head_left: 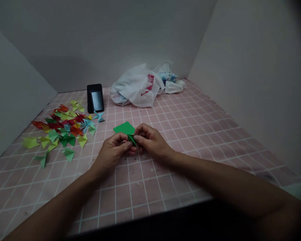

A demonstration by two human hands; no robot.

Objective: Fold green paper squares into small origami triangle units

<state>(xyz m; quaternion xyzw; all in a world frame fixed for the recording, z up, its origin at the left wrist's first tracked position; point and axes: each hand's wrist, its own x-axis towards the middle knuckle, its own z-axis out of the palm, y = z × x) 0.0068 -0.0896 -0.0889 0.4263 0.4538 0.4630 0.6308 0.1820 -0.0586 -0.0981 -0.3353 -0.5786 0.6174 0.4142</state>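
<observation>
Head camera: from my remote seat I see the pink gridded cloth [145, 187] spread beneath both arms. The left hand [112, 148] is nearly closed, thumb and fingers pinching one side of a small folded green paper [131, 139]; the right hand [153, 141] pinches the other side, though in this dim light I can't be sure how its tucked fingers lie. I judge the paper very light, stiff along its creases and easily crumpled, so I'd take it by the layered folds. Just beyond lies a flat green sheet [124, 127]. Farther left are scattered folded paper pieces [65, 115], then a black phone-like device [90, 99] and a white plastic bag [136, 84].
</observation>
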